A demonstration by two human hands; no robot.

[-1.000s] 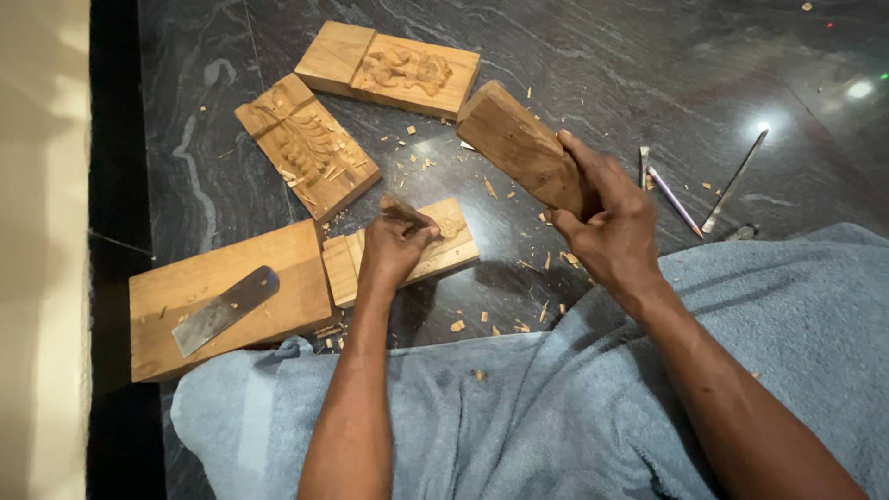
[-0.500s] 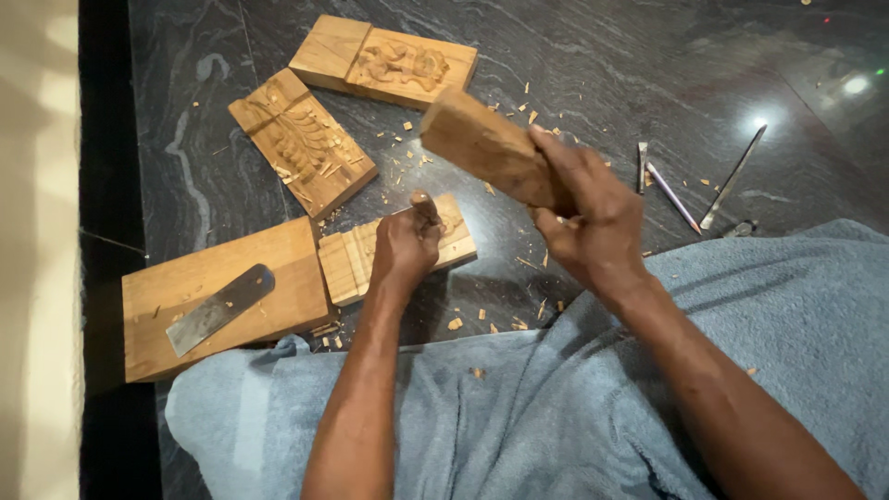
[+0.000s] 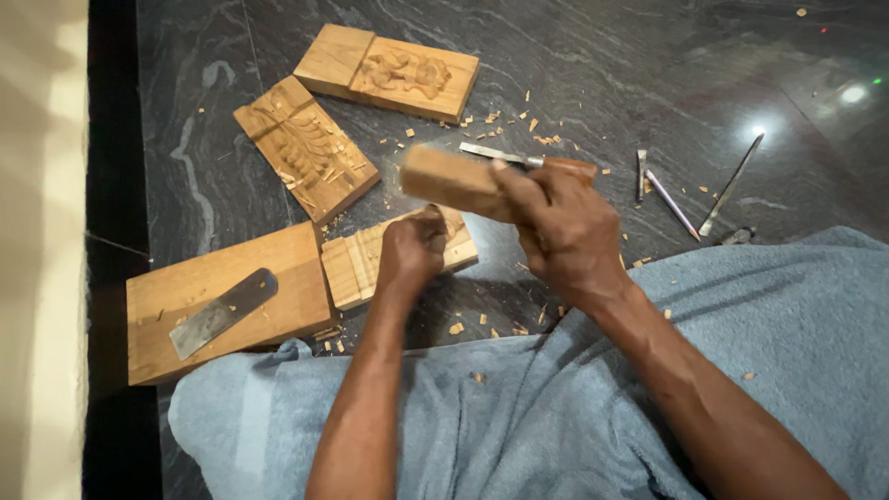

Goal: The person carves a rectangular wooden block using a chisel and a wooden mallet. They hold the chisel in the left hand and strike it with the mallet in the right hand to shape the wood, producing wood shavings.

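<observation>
My left hand (image 3: 412, 252) is closed around a small chisel, its tip hidden, resting on a small wooden block (image 3: 356, 264) that lies on the dark stone floor. Just above it, my right hand (image 3: 560, 227) grips a chunky wooden mallet (image 3: 449, 181), held level over the chisel's top. Whether mallet and chisel touch I cannot tell.
A plain board (image 3: 222, 296) with a flat metal blade (image 3: 222, 312) lies at left. Two carved panels (image 3: 306, 148) (image 3: 389, 74) lie beyond. A wooden-handled chisel (image 3: 528, 162) and thin metal tools (image 3: 667, 190) lie at right. Wood chips dot the floor. A blue-grey cloth (image 3: 556, 417) covers my lap.
My right hand has swung the mallet down and leftward from a raised tilt to level above the chisel. The left hand stays on the small block.
</observation>
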